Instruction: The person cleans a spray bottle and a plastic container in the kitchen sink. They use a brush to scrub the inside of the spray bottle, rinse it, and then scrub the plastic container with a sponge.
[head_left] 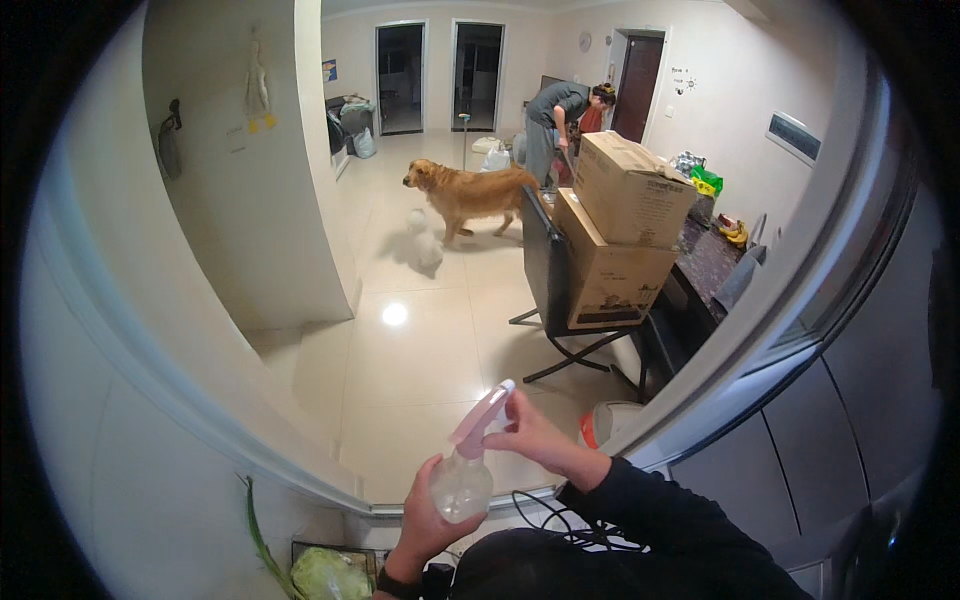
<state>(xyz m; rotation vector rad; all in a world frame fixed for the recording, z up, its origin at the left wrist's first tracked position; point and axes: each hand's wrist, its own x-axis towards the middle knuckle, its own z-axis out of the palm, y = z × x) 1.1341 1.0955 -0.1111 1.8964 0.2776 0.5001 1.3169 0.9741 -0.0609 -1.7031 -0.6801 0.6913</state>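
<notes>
A clear, round spray bottle [462, 490] with a pink trigger head is held up in front of me, tilted to the right at its top. My left hand [425, 515] wraps around the bottle's clear body from the left and below. At the pink head, my right hand [530, 432] has its thumb and fingers closed around the white nozzle end. The bottle looks see-through; how much liquid it holds, I cannot tell.
Ahead, a doorway opens onto a tiled floor [400, 370]. A golden dog [470, 192] and a small white dog [424, 243] stand there. Stacked cardboard boxes [625, 280] rest on a black folding chair [545, 260]. Someone in grey [555, 110] bends over behind. Cabbage [330, 575] lies lower left, black cables [560, 525] below.
</notes>
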